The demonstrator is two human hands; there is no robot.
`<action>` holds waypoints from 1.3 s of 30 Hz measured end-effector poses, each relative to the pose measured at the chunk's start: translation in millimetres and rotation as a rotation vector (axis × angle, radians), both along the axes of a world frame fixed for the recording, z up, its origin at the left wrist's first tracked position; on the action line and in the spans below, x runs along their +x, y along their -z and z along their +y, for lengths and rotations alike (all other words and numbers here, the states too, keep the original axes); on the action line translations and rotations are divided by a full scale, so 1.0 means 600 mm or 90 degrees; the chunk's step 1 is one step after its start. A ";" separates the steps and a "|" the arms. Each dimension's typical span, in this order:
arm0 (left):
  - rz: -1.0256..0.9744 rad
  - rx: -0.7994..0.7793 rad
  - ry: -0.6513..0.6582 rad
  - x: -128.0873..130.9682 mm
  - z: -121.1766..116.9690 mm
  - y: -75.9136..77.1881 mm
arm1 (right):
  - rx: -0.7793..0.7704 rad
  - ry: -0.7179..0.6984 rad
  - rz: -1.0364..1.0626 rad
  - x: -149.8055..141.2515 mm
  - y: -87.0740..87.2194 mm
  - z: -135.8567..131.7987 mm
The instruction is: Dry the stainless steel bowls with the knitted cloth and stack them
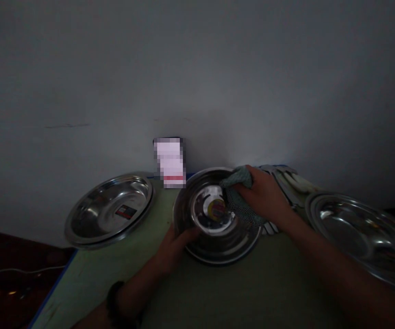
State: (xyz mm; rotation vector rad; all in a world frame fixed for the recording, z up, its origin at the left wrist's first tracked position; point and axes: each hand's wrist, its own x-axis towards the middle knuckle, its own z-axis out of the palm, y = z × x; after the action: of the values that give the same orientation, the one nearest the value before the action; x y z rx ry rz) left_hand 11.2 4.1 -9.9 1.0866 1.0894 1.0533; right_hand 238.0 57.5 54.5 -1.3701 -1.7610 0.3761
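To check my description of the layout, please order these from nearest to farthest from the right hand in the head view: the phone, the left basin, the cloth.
1. Cloth: nearest, held in the right hand.
2. Phone: to the left of that hand.
3. Left basin: farther left, the farthest of the three.

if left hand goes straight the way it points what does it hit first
The metal basin the left hand holds; its thumb would probably slide across the inside toward the round sticker, though depth is unclear.

Left grip [174, 246] low, thumb [189, 236] extended, right grip [265, 194] higher, curled
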 end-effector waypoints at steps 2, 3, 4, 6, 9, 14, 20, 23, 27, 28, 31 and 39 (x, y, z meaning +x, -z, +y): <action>0.032 0.051 -0.059 0.001 0.000 0.006 | -0.005 0.019 0.112 -0.012 0.006 -0.001; 0.055 0.068 -0.078 0.002 -0.001 0.007 | -0.012 0.022 0.165 -0.018 0.010 -0.001; 0.081 0.075 -0.092 0.004 -0.002 0.006 | -0.019 0.022 0.209 -0.024 0.015 -0.001; 0.120 0.071 -0.111 0.006 -0.004 0.002 | -0.035 0.012 0.248 -0.033 0.025 -0.001; 0.103 0.069 -0.089 0.007 -0.003 -0.007 | -0.036 0.015 0.202 -0.031 0.031 0.001; 0.023 0.043 0.086 0.005 0.001 -0.015 | -0.014 -0.010 -0.005 0.001 0.014 0.003; 0.029 0.054 0.007 0.006 -0.003 -0.007 | -0.027 -0.029 0.104 -0.001 0.012 0.006; 0.082 0.111 -0.084 0.013 -0.005 -0.008 | -0.040 -0.004 0.276 -0.020 0.031 0.008; 0.100 0.090 -0.119 0.016 0.000 -0.004 | -0.034 -0.019 0.275 -0.033 0.045 0.007; 0.083 0.082 -0.116 0.014 0.001 -0.003 | -0.022 -0.021 0.241 -0.031 0.043 0.007; 0.035 0.053 -0.031 0.009 0.007 -0.003 | 0.032 -0.001 0.106 -0.010 0.030 0.009; -0.011 -0.003 0.196 0.000 0.006 -0.022 | 0.034 -0.113 -0.132 0.022 0.001 -0.001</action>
State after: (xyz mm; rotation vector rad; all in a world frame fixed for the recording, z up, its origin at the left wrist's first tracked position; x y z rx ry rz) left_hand 11.1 7.5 3.4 1.1956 0.8757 0.8123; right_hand 251.2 56.6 54.1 -1.2560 -2.0561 0.2881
